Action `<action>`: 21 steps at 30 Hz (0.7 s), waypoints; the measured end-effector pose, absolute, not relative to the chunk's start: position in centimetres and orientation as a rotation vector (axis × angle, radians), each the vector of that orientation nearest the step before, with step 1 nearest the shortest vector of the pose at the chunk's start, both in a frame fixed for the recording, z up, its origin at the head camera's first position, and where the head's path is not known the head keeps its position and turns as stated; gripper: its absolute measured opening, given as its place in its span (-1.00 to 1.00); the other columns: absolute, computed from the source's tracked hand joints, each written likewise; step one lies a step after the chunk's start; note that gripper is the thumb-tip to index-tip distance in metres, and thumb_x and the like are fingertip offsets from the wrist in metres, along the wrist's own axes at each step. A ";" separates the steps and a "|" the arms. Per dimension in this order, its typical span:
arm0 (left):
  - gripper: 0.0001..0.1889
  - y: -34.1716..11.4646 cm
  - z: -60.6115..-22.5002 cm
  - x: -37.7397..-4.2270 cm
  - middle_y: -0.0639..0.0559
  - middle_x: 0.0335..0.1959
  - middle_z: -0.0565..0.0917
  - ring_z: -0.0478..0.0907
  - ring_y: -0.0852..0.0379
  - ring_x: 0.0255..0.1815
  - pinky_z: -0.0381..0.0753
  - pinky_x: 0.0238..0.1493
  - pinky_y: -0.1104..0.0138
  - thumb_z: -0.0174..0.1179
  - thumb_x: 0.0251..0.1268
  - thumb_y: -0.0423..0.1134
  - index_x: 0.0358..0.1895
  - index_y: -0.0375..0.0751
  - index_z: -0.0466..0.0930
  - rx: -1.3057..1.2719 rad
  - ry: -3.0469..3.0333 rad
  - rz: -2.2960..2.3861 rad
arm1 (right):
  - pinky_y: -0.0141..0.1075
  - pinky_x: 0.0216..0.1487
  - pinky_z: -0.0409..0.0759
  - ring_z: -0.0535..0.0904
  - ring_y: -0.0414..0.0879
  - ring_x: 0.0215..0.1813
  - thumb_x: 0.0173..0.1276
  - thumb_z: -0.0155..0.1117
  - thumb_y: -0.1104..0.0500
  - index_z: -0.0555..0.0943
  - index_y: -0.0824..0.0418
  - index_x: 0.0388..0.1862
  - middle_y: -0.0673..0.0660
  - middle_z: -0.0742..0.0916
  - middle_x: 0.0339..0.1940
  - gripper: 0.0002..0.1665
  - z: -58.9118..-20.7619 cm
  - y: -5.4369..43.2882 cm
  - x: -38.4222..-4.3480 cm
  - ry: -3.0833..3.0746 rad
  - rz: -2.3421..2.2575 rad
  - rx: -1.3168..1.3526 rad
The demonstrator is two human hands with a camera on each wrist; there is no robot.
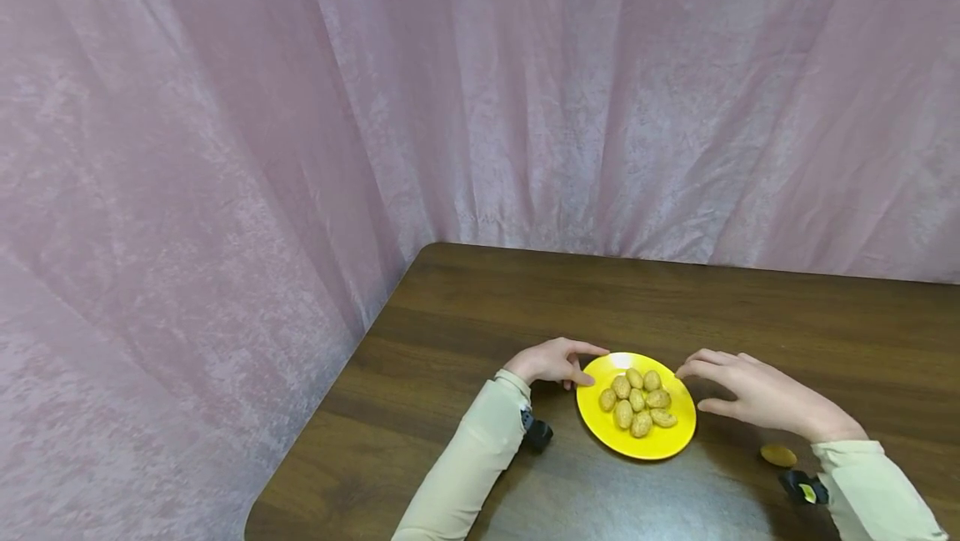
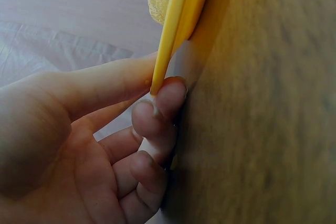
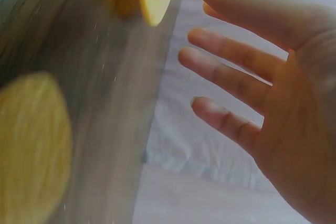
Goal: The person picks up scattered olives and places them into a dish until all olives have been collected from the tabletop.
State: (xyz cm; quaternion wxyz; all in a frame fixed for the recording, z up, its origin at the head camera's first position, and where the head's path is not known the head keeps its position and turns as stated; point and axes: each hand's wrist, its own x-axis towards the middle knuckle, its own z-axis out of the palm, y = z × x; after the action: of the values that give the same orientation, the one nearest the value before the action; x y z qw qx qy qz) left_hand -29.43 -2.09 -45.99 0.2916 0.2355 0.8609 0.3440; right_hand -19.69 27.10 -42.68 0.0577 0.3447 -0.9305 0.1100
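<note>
A round yellow plate (image 1: 615, 439) sits on the wooden table, bearing several tan, rough-surfaced, nut-like pieces (image 1: 641, 424) clustered at its middle. My left hand (image 1: 553, 360) pinches the plate's left rim; the left wrist view shows the thumb over the plate's edge (image 2: 169, 40) and a fingertip beneath it. At the plate's right side, my right hand (image 1: 757, 391) holds nothing, its fingers spread and slightly bent. In the right wrist view, those fingers (image 3: 226, 72) stand apart from the plate (image 3: 152, 11). A flat, yellow-brown oval piece (image 1: 778, 455) lies near the right wrist; its kind is unclear.
The brown wooden table (image 1: 510, 291) has a rounded back left corner and a left edge running toward me. Pink curtains (image 1: 525, 107) hang behind it and along the left. Each sleeve carries a small black wrist camera (image 1: 536, 431).
</note>
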 end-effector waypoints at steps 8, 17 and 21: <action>-0.45 -2.1 -45.7 -29.3 0.03 -0.58 0.52 0.46 0.17 -0.59 0.43 -0.50 0.45 0.29 0.26 -0.23 0.33 0.18 0.45 0.626 2.301 0.908 | -0.32 -0.27 0.55 0.62 -0.23 -0.19 0.16 0.43 -0.03 0.56 0.03 0.06 -0.09 0.66 -0.12 -0.51 -43.0 29.5 -18.9 -3.028 0.451 1.007; -0.45 -2.1 -45.6 -29.2 0.04 -0.59 0.52 0.46 0.16 -0.59 0.42 -0.50 0.45 0.29 0.26 -0.23 0.33 0.17 0.45 0.616 2.294 0.919 | -0.44 -0.43 0.30 0.30 -0.45 -0.37 0.17 0.44 -0.02 0.53 0.10 -0.01 -0.16 0.52 -0.29 -0.54 -43.9 31.8 -18.3 -3.136 0.636 1.045; -0.45 -2.1 -45.5 -29.1 0.04 -0.59 0.51 0.46 0.16 -0.59 0.41 -0.50 0.45 0.29 0.26 -0.23 0.33 0.16 0.45 0.615 2.295 0.916 | -0.45 -0.45 0.30 0.29 -0.44 -0.43 0.20 0.42 0.01 0.51 0.11 -0.12 -0.13 0.50 -0.35 -0.63 -44.1 32.5 -18.2 -3.218 0.783 1.086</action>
State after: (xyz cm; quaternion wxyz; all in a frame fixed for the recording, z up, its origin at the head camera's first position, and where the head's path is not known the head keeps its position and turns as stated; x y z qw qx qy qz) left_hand -29.14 -2.09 -45.50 0.2933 0.2308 0.8616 0.3440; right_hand -18.20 32.51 -44.11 -0.1709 0.3069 -0.9097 0.2213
